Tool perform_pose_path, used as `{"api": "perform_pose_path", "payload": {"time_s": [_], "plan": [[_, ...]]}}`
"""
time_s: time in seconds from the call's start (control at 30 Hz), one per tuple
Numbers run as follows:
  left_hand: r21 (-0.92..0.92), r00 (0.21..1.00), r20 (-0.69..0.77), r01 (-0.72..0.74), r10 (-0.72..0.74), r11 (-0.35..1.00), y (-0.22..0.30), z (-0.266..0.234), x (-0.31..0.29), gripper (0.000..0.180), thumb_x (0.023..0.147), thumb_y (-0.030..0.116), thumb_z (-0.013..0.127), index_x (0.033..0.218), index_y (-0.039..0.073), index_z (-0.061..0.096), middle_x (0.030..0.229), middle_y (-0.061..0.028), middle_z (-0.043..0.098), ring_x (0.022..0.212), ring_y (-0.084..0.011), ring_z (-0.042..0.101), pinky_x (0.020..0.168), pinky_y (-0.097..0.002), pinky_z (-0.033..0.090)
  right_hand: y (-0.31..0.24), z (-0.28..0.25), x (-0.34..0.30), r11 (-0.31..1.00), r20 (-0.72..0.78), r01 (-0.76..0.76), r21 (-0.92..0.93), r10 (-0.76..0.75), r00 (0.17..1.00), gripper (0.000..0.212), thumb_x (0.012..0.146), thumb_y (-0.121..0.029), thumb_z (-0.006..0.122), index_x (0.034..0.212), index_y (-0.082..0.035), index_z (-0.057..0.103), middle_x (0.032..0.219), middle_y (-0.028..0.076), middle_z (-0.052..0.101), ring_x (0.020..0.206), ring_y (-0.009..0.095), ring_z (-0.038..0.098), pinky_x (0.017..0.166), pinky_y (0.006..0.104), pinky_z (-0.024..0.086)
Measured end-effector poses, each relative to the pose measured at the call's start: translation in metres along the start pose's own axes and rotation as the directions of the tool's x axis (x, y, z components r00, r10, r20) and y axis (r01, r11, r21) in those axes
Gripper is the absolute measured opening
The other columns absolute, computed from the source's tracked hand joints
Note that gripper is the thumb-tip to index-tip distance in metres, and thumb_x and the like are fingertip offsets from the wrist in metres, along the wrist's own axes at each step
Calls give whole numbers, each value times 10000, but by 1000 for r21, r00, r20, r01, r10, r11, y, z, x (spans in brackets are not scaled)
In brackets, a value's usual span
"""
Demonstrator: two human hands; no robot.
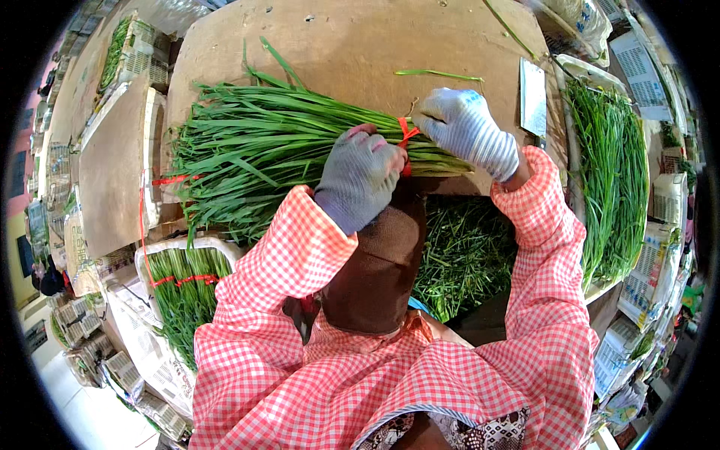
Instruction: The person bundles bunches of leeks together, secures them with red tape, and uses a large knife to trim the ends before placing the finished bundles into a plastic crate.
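A thick bunch of garlic chives (259,139) lies across the wooden board, its leaf tips fanned out to the left and its cut stem ends to the right. A red tie (407,133) goes round the stems. My left hand (361,174), in a grey glove with pinkish fingertips, is closed over the stems just left of the tie. Just right of the tie, my right hand (466,131), in a pale striped glove, is closed in a pinch at the tie's end; its fingertips are partly hidden.
A wide blade (533,97) lies at the board's (337,45) right side. Loose leaves (439,74) lie beyond the bunch. Greens fill a crate (611,180) at right and a basket (217,244) at lower left. Cut scraps (465,259) lie below the board's near edge.
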State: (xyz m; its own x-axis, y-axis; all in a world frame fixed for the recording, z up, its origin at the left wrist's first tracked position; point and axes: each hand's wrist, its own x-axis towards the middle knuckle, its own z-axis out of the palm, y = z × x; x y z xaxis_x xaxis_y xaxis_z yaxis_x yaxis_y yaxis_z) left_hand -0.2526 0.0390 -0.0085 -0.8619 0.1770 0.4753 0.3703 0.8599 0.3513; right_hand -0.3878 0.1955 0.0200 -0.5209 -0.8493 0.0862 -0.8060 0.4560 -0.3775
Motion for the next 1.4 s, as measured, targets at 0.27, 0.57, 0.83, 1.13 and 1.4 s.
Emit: {"api": "perform_pose_path", "payload": {"time_s": [0.27, 0.57, 0.83, 1.13, 1.4], "plan": [[-195, 833, 374, 500, -408, 844, -8, -28, 40, 198, 869, 195, 549, 949, 23, 607, 791, -184, 606, 767, -339, 608, 675, -368, 475, -51, -14, -34, 973, -28, 189, -132, -194, 981, 132, 716, -173, 576, 656, -62, 617, 670, 152, 583, 623, 345, 607, 544, 438, 493], [-291, 873, 470, 292, -130, 911, -8, -22, 44, 369, 763, 211, 629, 1103, 75, 581, 939, -169, 630, 898, -309, 604, 748, -389, 460, -59, 13, -48, 932, -246, 7, 362, 88, 965, 145, 773, -170, 619, 773, -25, 629, 733, 158, 604, 681, 354, 595, 623, 396, 482], [-219, 965, 249, 135, -79, 966, -5, -12, 24, 490, 723, 156, 703, 1172, 50, 538, 876, -165, 591, 884, -317, 586, 759, -382, 469, -39, -25, -60, 841, -71, -165, 516, 234, 970, 233, 824, -197, 590, 959, -17, 650, 833, 190, 624, 764, 273, 624, 691, 341, 483], [-355, 955, 269, 220, -126, 909, -4, -14, 26, 440, 770, 66, 650, 1191, 43, 524, 908, -144, 594, 847, -264, 608, 755, -338, 483, -29, -8, -48, 989, -81, -146, -16, 145, 986, 212, 753, -203, 612, 910, -61, 624, 862, 195, 571, 790, 384, 599, 695, 443, 496], [-656, 896, 396, 428, -199, 622, -25, 7, 20, 479, 777, 34, 642, 1233, 54, 496, 957, -112, 600, 889, -182, 592, 809, -316, 473, -63, -4, -58, 991, -104, 113, 71, -105, 989, 114, 704, -146, 626, 722, -42, 583, 744, 136, 531, 693, 341, 568, 607, 411, 473]]}}
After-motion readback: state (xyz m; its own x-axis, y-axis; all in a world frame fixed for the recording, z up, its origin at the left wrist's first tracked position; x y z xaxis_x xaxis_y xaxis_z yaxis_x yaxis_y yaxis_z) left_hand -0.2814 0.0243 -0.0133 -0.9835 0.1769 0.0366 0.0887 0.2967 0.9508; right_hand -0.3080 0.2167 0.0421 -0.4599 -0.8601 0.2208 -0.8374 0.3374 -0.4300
